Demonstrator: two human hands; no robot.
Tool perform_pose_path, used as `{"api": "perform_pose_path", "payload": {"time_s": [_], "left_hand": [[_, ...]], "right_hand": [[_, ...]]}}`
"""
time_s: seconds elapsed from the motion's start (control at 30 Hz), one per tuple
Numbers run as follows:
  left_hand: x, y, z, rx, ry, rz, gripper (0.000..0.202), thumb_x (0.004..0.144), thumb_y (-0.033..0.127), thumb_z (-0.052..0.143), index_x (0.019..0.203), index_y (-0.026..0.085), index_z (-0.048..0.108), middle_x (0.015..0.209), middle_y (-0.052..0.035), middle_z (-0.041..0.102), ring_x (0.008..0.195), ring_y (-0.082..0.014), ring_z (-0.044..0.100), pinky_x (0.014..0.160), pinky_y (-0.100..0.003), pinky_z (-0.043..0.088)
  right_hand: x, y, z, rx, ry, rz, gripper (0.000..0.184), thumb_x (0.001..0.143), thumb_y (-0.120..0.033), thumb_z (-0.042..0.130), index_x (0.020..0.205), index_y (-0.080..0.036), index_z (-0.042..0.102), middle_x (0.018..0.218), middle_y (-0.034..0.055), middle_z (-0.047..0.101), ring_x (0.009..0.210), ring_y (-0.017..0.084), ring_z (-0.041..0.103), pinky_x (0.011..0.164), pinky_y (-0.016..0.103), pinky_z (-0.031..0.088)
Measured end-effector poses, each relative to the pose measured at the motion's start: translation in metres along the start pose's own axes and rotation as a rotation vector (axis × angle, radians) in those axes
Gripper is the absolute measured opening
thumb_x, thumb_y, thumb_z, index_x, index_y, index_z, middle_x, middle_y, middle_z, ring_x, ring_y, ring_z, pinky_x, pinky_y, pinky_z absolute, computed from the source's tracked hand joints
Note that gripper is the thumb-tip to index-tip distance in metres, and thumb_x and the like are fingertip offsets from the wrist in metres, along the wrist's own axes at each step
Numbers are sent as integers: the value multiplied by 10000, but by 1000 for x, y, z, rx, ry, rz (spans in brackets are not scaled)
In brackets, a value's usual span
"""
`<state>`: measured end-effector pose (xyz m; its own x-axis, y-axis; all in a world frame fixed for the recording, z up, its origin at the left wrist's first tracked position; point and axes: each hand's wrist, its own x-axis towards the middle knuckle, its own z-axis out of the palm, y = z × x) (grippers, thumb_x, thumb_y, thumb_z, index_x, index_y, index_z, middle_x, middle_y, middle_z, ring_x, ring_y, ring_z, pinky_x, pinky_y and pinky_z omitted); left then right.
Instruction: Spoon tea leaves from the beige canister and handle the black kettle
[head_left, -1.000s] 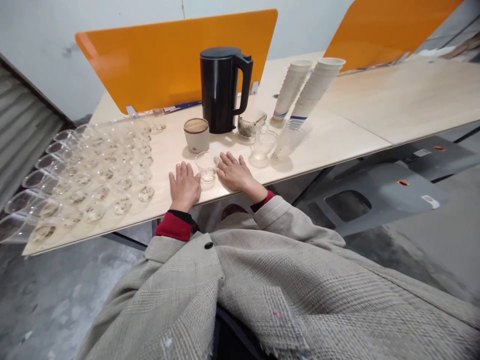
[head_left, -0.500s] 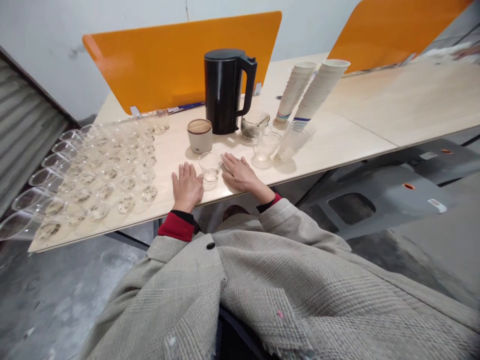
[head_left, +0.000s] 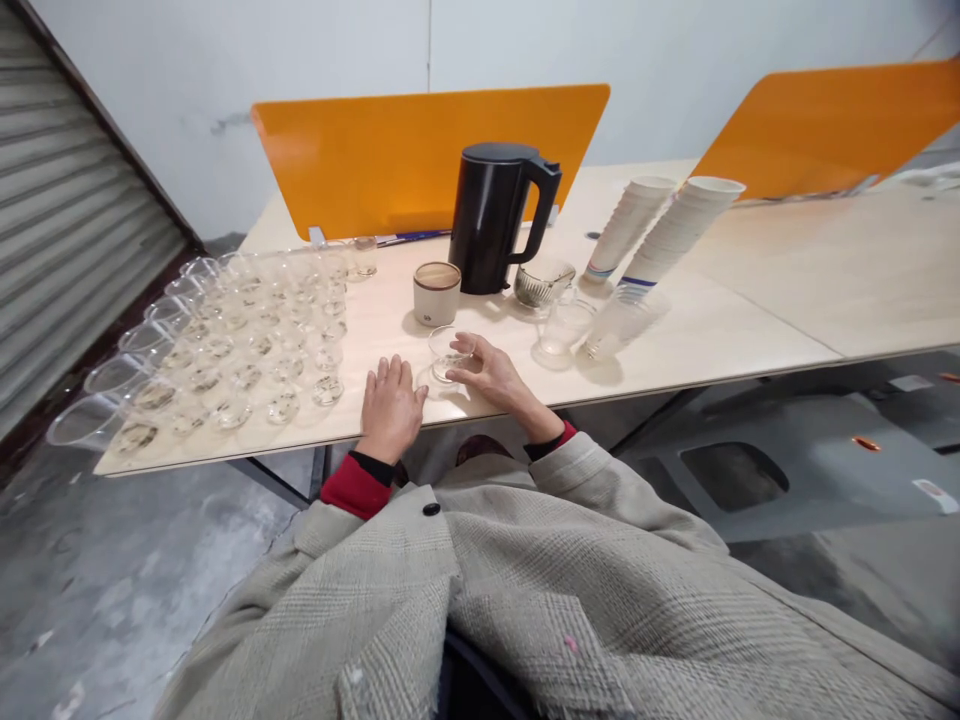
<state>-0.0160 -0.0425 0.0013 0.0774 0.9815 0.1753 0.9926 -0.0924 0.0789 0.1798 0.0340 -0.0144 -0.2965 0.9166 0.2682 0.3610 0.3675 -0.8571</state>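
Note:
A clear plastic cup (head_left: pixel 441 352) stands near the table's front edge, with some dark bits at its bottom. My right hand (head_left: pixel 491 372) has its thumb and fingers closed around the cup's right side. Just left of the cup, my left hand (head_left: pixel 392 405) lies flat on the tabletop, fingers stretched out and holding nothing. Behind the cup is a pale canister (head_left: pixel 436 300) with a wooden lid. To its right sits a ribbed glass bowl (head_left: pixel 541 285) with dark contents, and nearer me a clear glass pitcher (head_left: pixel 559 335).
Rows of clear cups (head_left: pixel 232 412) with dark bits in them cover the table's left end. A black electric kettle (head_left: pixel 487 220) stands behind the canister. Tall stacks of paper cups (head_left: pixel 679 235) lean at right, beside stacked clear cups (head_left: pixel 615 325). Orange dividers (head_left: pixel 360 160) line the back.
My right hand has gone from lying flat beside the cup to curling its fingers around it. My left hand stays on the table. The camera view has shifted.

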Motion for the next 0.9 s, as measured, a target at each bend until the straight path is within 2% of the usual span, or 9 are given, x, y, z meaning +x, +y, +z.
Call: {"api": "perform_pose_path", "payload": {"time_s": [0.13, 0.27, 0.37, 0.47, 0.53, 0.6, 0.7, 0.8, 0.9], "left_hand": [[-12, -7, 0, -18, 55, 10, 594, 1081, 361, 390, 1570, 47, 515, 1691, -207, 469, 1612, -386, 388, 1323, -564, 329], [-19, -12, 2, -43, 62, -2, 590, 1084, 368, 406, 1546, 31, 549, 1660, -206, 512, 1594, -392, 418, 1322, -561, 335], [-19, -14, 5, -60, 62, 6, 577, 1079, 363, 435, 1535, 37, 568, 1644, -204, 532, 1579, -387, 443, 1318, -558, 342], [-18, -15, 9, -77, 87, 17, 572, 1071, 377, 455, 1517, 45, 593, 1628, -217, 546, 1561, -392, 469, 1303, -565, 361], [-18, -16, 11, -96, 102, 25, 571, 1065, 384, 461, 1513, 59, 601, 1631, -216, 543, 1554, -394, 477, 1293, -566, 371], [-18, -16, 13, -117, 114, 29, 564, 1054, 373, 472, 1510, 70, 608, 1633, -213, 541, 1551, -395, 481, 1285, -568, 379], [-19, -17, 15, -137, 124, 37, 560, 1040, 362, 485, 1503, 74, 615, 1632, -211, 544, 1551, -398, 480, 1281, -573, 385], [-19, -17, 16, -148, 118, 37, 565, 1031, 369, 501, 1498, 74, 620, 1637, -213, 538, 1549, -399, 483, 1281, -576, 392], [-19, -17, 17, -162, 106, 36, 568, 1017, 345, 515, 1506, 72, 613, 1643, -217, 527, 1554, -398, 479, 1283, -585, 394]], "right_hand": [[2, -1, 4, -50, 46, -15, 655, 806, -418, 807, 1382, -180, 607, 1361, 167, 744, 1252, 302, 718, 1042, 468, 576], [20, -22, 10, -122, 60, -67, 570, 829, -473, 771, 1305, -194, 628, 1296, 129, 758, 1154, 281, 727, 944, 431, 597], [51, -51, 26, -139, 109, -80, 495, 856, -468, 755, 1247, -190, 632, 1281, 115, 747, 1106, 265, 725, 919, 400, 602], [91, -76, 53, -205, 181, -50, 469, 897, -427, 743, 1266, -169, 612, 1275, 121, 735, 1117, 254, 714, 953, 370, 593], [118, -84, 74, -268, 220, -7, 477, 918, -402, 735, 1300, -152, 595, 1257, 119, 738, 1138, 247, 708, 989, 351, 579], [142, -84, 93, -302, 238, 45, 504, 937, -397, 718, 1345, -142, 570, 1259, 117, 742, 1149, 243, 713, 1011, 352, 570], [170, -70, 114, -325, 255, 107, 550, 962, -406, 682, 1418, -142, 527, 1327, 138, 731, 1205, 259, 712, 1041, 383, 566], [190, -53, 125, -360, 265, 164, 577, 993, -409, 639, 1478, -134, 490, 1411, 178, 696, 1289, 280, 689, 1055, 386, 564], [205, -41, 130, -471, 227, 195, 582, 1051, -451, 543, 1509, -100, 464, 1425, 216, 678, 1312, 272, 683, 1031, 341, 569]]}}
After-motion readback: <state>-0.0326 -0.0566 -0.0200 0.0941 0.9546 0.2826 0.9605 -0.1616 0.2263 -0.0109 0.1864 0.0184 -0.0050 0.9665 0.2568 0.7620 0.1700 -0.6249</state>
